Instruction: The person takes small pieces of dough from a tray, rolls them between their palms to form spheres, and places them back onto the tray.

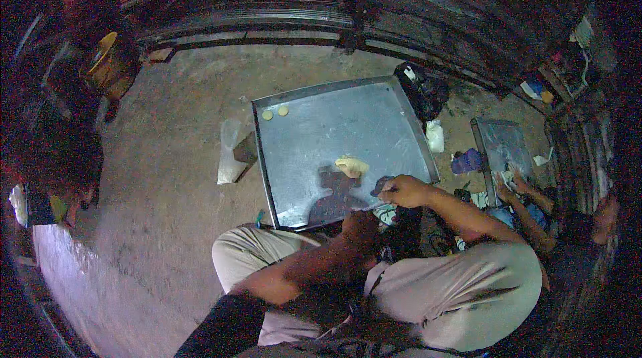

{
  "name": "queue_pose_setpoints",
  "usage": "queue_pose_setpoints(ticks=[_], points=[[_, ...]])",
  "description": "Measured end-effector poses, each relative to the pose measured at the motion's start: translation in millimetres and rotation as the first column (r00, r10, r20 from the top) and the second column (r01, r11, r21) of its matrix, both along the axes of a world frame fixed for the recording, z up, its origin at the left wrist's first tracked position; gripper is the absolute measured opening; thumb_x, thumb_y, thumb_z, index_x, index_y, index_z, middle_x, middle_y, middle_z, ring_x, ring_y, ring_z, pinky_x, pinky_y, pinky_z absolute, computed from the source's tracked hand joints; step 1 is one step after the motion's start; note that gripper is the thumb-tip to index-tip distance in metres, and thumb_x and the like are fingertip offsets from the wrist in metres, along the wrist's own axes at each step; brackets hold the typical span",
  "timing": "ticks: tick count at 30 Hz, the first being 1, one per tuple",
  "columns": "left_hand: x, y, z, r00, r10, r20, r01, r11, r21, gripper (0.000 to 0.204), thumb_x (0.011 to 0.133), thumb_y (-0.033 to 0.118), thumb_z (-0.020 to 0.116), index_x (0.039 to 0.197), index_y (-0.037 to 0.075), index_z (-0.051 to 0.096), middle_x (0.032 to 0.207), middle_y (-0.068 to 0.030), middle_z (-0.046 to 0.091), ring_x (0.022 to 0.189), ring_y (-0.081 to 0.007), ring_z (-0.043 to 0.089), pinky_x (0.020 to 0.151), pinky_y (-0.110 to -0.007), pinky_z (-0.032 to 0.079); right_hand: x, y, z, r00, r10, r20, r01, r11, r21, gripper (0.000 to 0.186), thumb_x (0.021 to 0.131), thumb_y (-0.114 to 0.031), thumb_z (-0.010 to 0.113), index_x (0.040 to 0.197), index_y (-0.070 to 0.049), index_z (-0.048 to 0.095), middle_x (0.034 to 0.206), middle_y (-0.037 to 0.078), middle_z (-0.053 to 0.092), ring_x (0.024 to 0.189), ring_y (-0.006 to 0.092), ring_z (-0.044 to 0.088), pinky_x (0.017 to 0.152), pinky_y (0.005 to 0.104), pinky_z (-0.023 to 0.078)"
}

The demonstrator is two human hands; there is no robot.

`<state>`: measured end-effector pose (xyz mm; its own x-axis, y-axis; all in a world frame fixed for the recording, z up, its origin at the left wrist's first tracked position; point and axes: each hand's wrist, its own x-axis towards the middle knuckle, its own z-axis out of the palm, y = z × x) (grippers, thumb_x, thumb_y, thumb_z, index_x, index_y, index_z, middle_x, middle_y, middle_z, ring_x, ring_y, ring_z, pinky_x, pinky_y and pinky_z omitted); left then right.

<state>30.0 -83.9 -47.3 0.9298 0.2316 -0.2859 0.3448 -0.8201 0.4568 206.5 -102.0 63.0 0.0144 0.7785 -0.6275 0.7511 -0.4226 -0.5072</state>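
Observation:
A wide metal tray with raised edges lies before my folded legs. On it a pale yellow lump of dough sits toward the near side. Two small round dough pieces, one disc and another disc, lie at the far left corner. My right hand hovers over the tray's near right part, its fingers closed; what they hold, if anything, does not show. Close to the near edge is my left hand, dark in shadow, with its fingers hard to make out.
Beside the tray's left edge stands a clear bag with white contents. A black plastic bag and a white bag are at its right. Farther right, another person's hands work at a smaller tray, near a purple bundle.

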Motion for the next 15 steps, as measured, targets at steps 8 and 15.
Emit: queue_pose_setpoints(ticks=[8,15], points=[[-6.1,49.5,40.8,0.716,0.349,0.605,-0.171,0.928,-0.332,0.030,0.082,0.029,0.068,0.101,0.006,0.068,0.097,-0.0133,0.069,0.093,-0.0342,0.066,0.081,-0.044,0.052,9.4,-9.9,-22.9,0.994,-0.010,-0.111,0.042,0.957,0.286,0.038,0.102,-0.034,0.048,0.088,-0.003,0.065,0.077,0.004,0.063,0.069,0.0151,0.060,0.063,0.0319,0.049],[8.2,33.9,99.2,0.538,0.545,0.644,-0.314,0.838,-0.447,0.031,0.082,0.023,0.070,0.108,0.004,0.068,0.096,-0.0164,0.067,0.095,-0.0349,0.066,0.086,-0.042,0.052,7.8,-5.2,5.6,0.896,-0.299,-0.329,0.390,0.885,0.256,0.027,0.097,-0.024,0.047,0.104,-0.008,0.068,0.083,0.010,0.069,0.064,0.0201,0.065,0.060,0.0356,0.053]])
